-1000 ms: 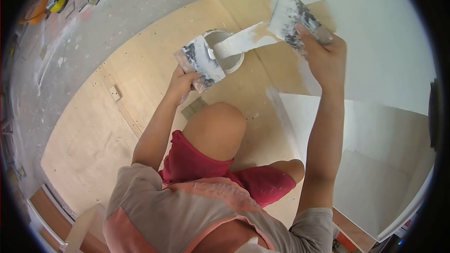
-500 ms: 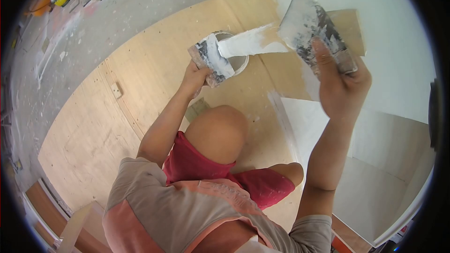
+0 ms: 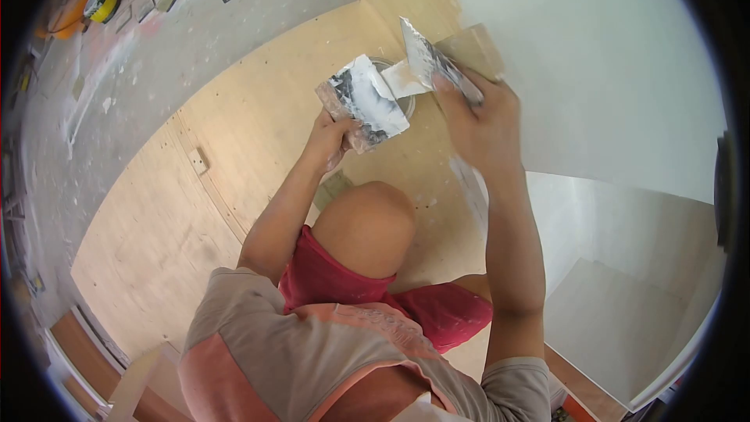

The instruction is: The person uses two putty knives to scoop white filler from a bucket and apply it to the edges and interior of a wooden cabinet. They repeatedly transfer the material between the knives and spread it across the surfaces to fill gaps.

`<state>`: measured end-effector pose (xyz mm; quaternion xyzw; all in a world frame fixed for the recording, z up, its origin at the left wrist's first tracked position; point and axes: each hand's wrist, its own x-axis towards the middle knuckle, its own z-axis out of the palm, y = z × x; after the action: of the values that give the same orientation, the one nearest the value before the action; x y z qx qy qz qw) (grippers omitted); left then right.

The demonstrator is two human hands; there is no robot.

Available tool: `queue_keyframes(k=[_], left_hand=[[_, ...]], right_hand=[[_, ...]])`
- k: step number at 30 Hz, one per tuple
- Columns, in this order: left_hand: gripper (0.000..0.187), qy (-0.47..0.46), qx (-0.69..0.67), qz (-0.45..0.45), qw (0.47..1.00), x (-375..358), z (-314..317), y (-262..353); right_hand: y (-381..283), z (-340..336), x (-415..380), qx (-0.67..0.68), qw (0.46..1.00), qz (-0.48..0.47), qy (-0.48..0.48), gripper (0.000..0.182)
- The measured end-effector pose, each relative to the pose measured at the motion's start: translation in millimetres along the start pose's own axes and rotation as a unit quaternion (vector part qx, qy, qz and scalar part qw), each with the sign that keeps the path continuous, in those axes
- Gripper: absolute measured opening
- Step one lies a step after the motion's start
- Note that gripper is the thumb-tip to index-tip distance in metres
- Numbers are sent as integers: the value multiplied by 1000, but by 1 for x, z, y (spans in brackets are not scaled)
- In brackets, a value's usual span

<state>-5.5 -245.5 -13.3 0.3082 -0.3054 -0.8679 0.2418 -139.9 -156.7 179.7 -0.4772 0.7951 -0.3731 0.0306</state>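
Note:
My left hand (image 3: 332,137) is closed around a wide putty knife (image 3: 367,101), its blade smeared with white putty. A second putty knife (image 3: 426,59) is gripped in my right hand (image 3: 484,113), its blade steeply tilted. Behind that blade, a flat beige wooden piece (image 3: 476,48) sticks out past my right fingers. Between the two knives shows a white-coated strip (image 3: 402,80), in line with the wooden piece and close to the left blade's edge. Below them stands a round bucket (image 3: 412,101), mostly hidden by the tools.
Under me lies a plywood surface (image 3: 156,211) with a small block (image 3: 198,160) on it. At right rises a pale panel (image 3: 609,78) above an open white compartment (image 3: 617,297). A yellow tin (image 3: 101,5) and scattered scraps lie on the stained grey floor (image 3: 172,47).
My right hand has swung left with its putty knife, closer to the left one, and its blade has turned more edge-on. Less of the white strip shows. My left hand has barely moved.

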Motion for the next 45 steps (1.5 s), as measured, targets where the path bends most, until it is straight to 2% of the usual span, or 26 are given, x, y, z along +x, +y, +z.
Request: queue_keyframes(k=[1,2,4,5,6,7,9,10,12,13,15,16,18,22,24,25,26,27,28,29,30,32,34,35,39,45], left_hand=[[43,-1,7,-1,1000,0,-1,-2],[39,1,8,16,1000,0,0,-3],[36,-3,16,39,999,-4,9,-2],[31,1,57,62,996,-3,9,-5],[26,2,99,83,992,0,8,-9],[26,-10,104,82,991,1,14,-5],[21,-74,256,223,938,-1,25,6],[21,-98,260,219,935,-4,34,15],[30,-165,474,269,822,-11,59,33],[30,-190,477,266,816,-9,73,35],[42,-297,412,464,726,-9,99,32],[42,-319,411,458,721,-10,107,31],[52,-349,457,519,633,-10,116,31],[48,-377,490,506,601,-13,119,25],[40,-408,513,333,678,-12,110,13],[40,-424,507,334,672,-10,113,12],[37,-402,387,148,817,-9,117,11],[34,-348,247,-53,903,-9,121,11],[40,-300,114,-104,941,-35,160,20],[40,-312,118,-106,937,-37,170,20],[43,-345,95,-156,921,-38,180,18],[47,-404,77,-218,885,-48,202,12],[49,-463,48,-218,858,-71,226,-1],[48,-487,55,-224,842,-83,249,-8],[47,-561,103,-264,778,-109,297,-60],[48,-590,107,-261,757,-177,346,-121]], right_hand=[[15,13,-2,-5,995,100,-19,22],[38,18,-10,2,995,102,-14,22],[73,3,-19,-173,978,-50,108,24],[81,-1,-25,-169,978,-48,115,24],[83,-7,-37,160,968,159,109,27],[79,-14,-45,465,815,334,93,29],[92,3,-70,675,655,336,47,30],[86,11,-79,683,645,338,60,30],[73,15,-86,691,632,337,99,31],[69,13,-88,714,606,342,81,30],[65,0,-98,738,574,344,86,29],[63,-9,-101,737,575,340,101,29],[60,-25,-110,738,572,333,132,29],[56,-58,-127,746,577,278,181,28],[55,-76,-135,743,582,242,226,26],[57,-86,-138,723,611,202,253,26],[59,-95,-144,700,637,162,279,25],[63,-102,-152,696,636,157,294,25],[69,-109,-161,628,715,103,291,23],[72,-116,-168,549,785,47,283,20],[65,-122,-174,348,871,95,332,23],[73,-141,-180,116,939,-205,250,33],[68,-156,-203,-132,946,-202,215,40],[70,-165,-217,-164,943,-178,229,39],[84,-195,-281,-199,931,-112,284,36],[124,-232,-388,-224,916,13,334,40]])
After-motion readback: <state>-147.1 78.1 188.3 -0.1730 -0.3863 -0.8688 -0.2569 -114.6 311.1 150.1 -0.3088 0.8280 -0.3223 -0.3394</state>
